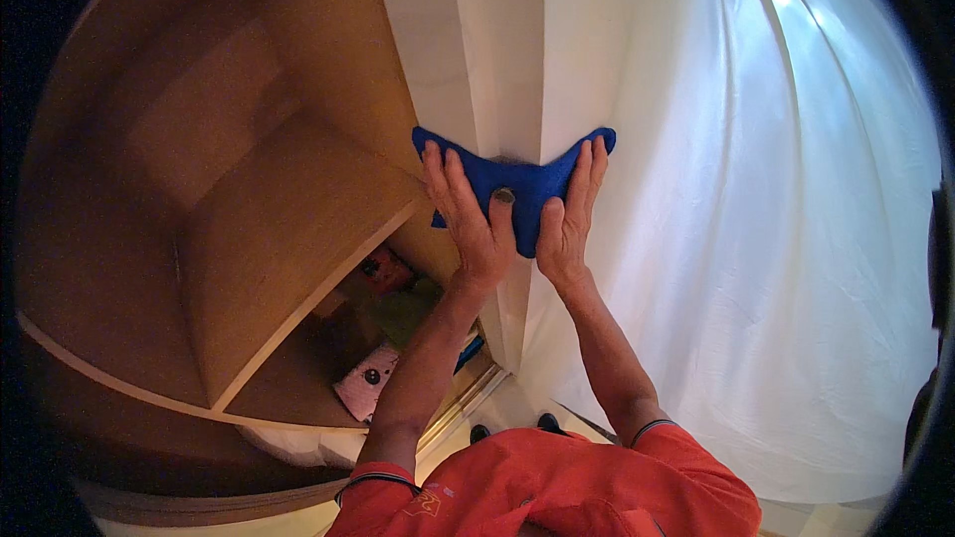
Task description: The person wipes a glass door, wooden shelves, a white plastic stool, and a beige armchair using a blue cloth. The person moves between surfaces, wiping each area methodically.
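Observation:
A blue cloth (526, 198) is spread against a pale, narrow vertical panel or post (503, 89), bending around its edges. My left hand (474, 220) presses on the cloth's left part, fingers extended upward and thumb on its middle. On the right part of the cloth lies my right hand (571, 227), its fingers straight and close together, thumb pointing up. Both palms face the cloth, and its two upper corners stick out beyond my fingertips. The surface behind the cloth is hidden.
To the left stands an open wooden cabinet with a shelf (298, 239); a pink item with a printed face (369, 380) and a red item (388, 271) lie in its lower compartment. A white curtain (746, 239) hangs at the right. A metallic floor track (462, 406) runs below.

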Tool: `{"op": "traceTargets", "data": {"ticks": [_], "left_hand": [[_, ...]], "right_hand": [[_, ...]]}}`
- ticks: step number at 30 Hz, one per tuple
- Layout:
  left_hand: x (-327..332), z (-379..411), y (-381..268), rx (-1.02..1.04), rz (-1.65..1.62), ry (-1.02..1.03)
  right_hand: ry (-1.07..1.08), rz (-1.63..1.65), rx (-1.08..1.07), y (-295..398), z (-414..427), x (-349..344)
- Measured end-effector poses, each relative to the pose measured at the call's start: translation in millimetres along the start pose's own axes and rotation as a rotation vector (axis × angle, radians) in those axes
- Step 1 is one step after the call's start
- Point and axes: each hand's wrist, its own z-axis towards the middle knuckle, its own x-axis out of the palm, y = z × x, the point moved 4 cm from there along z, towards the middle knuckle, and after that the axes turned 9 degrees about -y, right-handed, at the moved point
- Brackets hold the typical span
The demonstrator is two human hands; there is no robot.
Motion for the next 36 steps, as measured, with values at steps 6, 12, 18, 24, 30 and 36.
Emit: {"op": "traceTargets", "data": {"ticks": [6, 12, 18, 24, 30, 36], "left_hand": [[1.9, -3.2, 2.7, 0.054, 0.052, -0.05], [-2.1, 3.0, -5.8, 0.036, 0.051, -0.065], [-12.3, 28.0, -17.7, 0.05, 0.006, -0.071], [-20.0, 65.0, -11.9, 0.088, 0.02, -0.098], [-36.2, 71.9, -2.7, 0.123, 0.016, -0.106], [-31.9, 78.6, -8.6, 0.164, -0.014, -0.128]], "right_hand": [[-0.049, 0.021, -0.055, -0.8, 0.3, 5.7], [-0.066, 0.017, -0.131, 11.2, 14.7, 2.6], [-0.054, 0.009, -0.211, 35.2, 34.8, 3.5], [-0.028, 0.015, -0.235, 47.7, 58.7, 26.3], [-0.008, -0.015, -0.262, 53.7, 55.1, 42.0], [-0.012, -0.035, -0.251, 58.6, 61.1, 35.1]]}}
